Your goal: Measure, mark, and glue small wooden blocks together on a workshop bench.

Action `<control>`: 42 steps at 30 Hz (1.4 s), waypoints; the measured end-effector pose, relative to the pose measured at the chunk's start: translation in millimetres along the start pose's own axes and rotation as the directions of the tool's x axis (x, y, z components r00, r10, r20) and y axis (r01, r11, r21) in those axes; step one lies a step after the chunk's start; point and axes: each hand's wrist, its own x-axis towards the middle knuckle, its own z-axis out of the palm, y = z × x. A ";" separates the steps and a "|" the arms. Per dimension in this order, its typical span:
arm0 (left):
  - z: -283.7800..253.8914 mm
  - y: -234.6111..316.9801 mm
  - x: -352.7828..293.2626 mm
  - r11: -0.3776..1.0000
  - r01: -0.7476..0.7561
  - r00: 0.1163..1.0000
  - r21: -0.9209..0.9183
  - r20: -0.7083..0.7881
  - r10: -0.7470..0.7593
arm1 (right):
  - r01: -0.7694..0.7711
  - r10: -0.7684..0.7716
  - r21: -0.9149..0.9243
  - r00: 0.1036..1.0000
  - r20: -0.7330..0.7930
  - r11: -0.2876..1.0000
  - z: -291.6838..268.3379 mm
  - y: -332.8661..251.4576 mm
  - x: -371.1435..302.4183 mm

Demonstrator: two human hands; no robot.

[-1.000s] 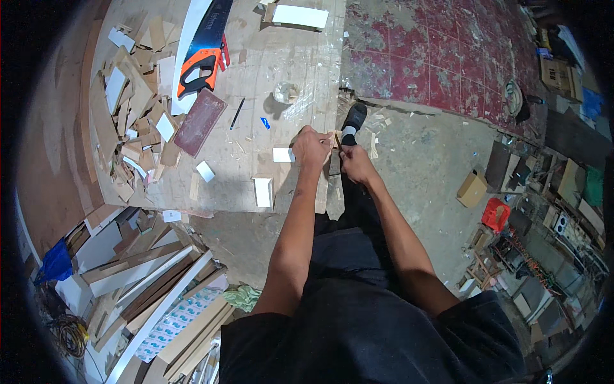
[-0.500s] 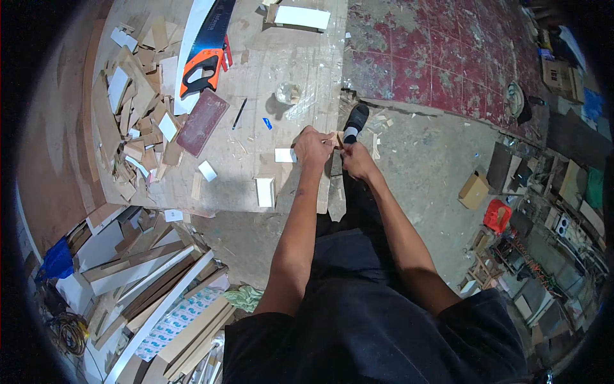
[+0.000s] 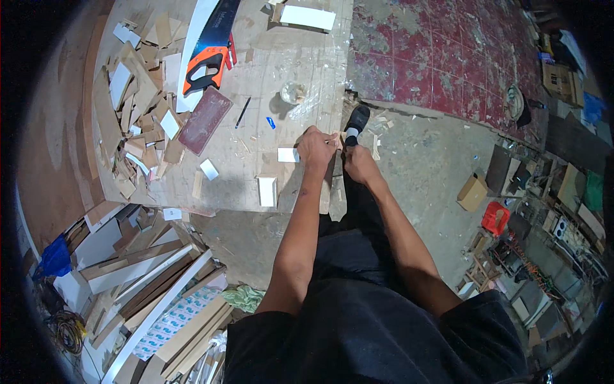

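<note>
Two hands (image 3: 315, 150) (image 3: 361, 165), one wood piece (image 3: 340, 138)

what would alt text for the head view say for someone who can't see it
A person's left hand pinches a small wood piece at the right edge of a wooden work surface, the right hand closed just beside it. Further left lie an orange-handled saw and a heap of wood offcuts.

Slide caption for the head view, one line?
Left hand and right hand close together near the edge of a wooden board, orange-handled saw lying beyond.
</note>
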 end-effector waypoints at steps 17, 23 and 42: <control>-1.8 2.5 -0.6 1.000 -0.016 1.000 0.005 0.024 0.016 | -0.084 0.081 0.085 0.996 0.042 0.993 -5.0 3.6 -3.5; -2.5 5.1 -0.7 1.000 -0.012 1.000 -0.005 -0.002 0.012 | 0.037 -0.038 0.006 0.999 0.022 0.999 -4.1 4.2 7.4; -6.3 5.4 -3.1 0.996 0.069 0.994 0.060 0.085 -0.074 | 0.023 -0.024 0.082 1.000 0.010 0.996 0.8 6.1 -2.0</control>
